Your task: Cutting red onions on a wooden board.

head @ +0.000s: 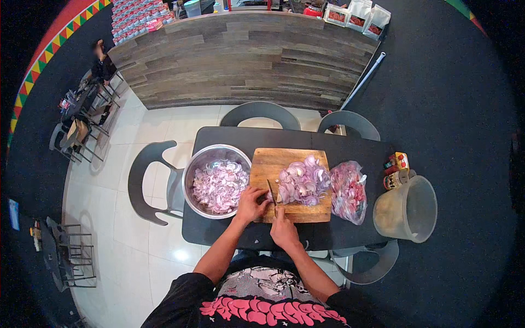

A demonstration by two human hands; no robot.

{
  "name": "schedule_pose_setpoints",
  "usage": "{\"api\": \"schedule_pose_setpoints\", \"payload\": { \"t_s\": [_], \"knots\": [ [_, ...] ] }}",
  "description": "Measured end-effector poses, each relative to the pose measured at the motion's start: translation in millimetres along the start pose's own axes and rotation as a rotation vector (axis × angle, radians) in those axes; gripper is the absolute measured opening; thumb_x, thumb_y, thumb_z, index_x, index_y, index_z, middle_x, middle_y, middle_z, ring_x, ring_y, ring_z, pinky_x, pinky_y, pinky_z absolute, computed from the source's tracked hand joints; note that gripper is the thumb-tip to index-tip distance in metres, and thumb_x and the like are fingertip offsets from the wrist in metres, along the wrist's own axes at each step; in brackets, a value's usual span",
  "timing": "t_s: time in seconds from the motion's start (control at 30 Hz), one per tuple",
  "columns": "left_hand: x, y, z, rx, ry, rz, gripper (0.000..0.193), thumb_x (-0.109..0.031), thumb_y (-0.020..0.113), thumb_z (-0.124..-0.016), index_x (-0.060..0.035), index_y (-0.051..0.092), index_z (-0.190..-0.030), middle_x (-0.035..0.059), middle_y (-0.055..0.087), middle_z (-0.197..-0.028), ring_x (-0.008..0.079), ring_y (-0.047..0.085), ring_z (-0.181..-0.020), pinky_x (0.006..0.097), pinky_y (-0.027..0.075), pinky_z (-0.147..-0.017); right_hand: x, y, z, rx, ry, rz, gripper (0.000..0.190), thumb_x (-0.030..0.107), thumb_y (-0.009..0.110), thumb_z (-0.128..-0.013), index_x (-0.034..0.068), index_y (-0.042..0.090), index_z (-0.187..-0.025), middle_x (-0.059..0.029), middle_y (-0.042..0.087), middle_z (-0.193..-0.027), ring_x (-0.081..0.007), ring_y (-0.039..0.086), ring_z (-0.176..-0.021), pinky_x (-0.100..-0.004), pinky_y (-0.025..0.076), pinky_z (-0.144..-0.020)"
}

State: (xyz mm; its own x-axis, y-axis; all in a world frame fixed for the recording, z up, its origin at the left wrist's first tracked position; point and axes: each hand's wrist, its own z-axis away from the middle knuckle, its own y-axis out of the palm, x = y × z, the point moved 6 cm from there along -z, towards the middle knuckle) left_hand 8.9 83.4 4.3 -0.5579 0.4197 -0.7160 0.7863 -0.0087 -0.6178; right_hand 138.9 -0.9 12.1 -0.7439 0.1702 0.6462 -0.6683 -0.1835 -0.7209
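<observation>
My right hand (284, 230) is closed around the handle of a kitchen knife (271, 191), its blade pointing away from me over a wooden cutting board (262, 162). At the board's left part, my left hand (252, 204) bends its fingers over a piece of red onion (269, 197) beside the blade. A heap of sliced red onion (302, 180) covers the right half of the board. Left of the board, partly behind my left hand, stands a steel bowl (189, 164) with more sliced onion (219, 186) in it.
On the black table (246, 238), a plastic bag (348, 192) touches the board's right side. Beyond it stand a large plastic tub (404, 211) and a labelled jar (393, 180). Grey chairs (154, 180) surround the table. A wood-clad counter (246, 61) stands behind; a person (102, 63) sits far left.
</observation>
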Motion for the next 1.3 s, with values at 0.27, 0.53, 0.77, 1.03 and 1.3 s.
{"api": "schedule_pose_setpoints", "payload": {
  "t_s": [0.27,0.53,0.77,1.03,1.3],
  "knots": [
    [4,5,-1,0.026,-0.029,-0.005,0.034,-0.014,0.074,-0.067,-0.005,0.069,-0.1,0.0104,0.063,-0.094,0.0313,0.056,-0.091,0.0399,0.045,-0.081,-10,19,-2,0.023,0.012,0.074,0.042,0.02,0.043,-0.092,0.0,0.033,-0.127,-0.0317,0.062,-0.083,-0.0482,0.062,-0.076,-0.0576,0.049,-0.067],
    [3,4,2,0.015,-0.036,-0.064,0.034,-0.012,0.074,-0.067,-0.0056,0.069,-0.1,0.0099,0.063,-0.096,0.0305,0.056,-0.092,0.0391,0.045,-0.082,-37,29,45,0.033,0.014,0.075,0.039,0.021,0.045,-0.094,0.004,0.036,-0.127,-0.0303,0.06,-0.098,-0.0477,0.061,-0.081,-0.0553,0.049,-0.071],
    [2,-2,-1,-0.035,0.003,0.017,0.032,-0.014,0.077,-0.065,-0.0053,0.07,-0.096,0.0106,0.065,-0.088,0.0302,0.058,-0.085,0.0386,0.047,-0.077,-63,1,94,0.119,0.056,-0.068,0.035,0.019,0.044,-0.094,0.004,0.036,-0.125,-0.0275,0.061,-0.106,-0.0476,0.06,-0.088,-0.0562,0.048,-0.074],
    [0,-4,-2,-0.053,0.015,0.025,0.032,-0.015,0.078,-0.065,-0.0048,0.07,-0.094,0.0115,0.065,-0.087,0.0312,0.058,-0.085,0.0387,0.047,-0.077,-7,-18,10,-0.047,-0.049,-0.122,0.032,0.016,0.047,-0.092,0.006,0.037,-0.121,-0.0327,0.06,-0.087,-0.0518,0.057,-0.083,-0.0584,0.045,-0.071],
    [2,0,1,-0.02,-0.012,0.003,0.031,-0.015,0.076,-0.067,-0.0052,0.07,-0.096,0.0111,0.064,-0.091,0.0306,0.058,-0.09,0.0393,0.046,-0.08,-5,-4,-2,0.03,0.002,-0.075,0.034,0.017,0.046,-0.092,0.004,0.037,-0.122,-0.0337,0.06,-0.081,-0.0524,0.058,-0.079,-0.0594,0.044,-0.072]
  ]
}}
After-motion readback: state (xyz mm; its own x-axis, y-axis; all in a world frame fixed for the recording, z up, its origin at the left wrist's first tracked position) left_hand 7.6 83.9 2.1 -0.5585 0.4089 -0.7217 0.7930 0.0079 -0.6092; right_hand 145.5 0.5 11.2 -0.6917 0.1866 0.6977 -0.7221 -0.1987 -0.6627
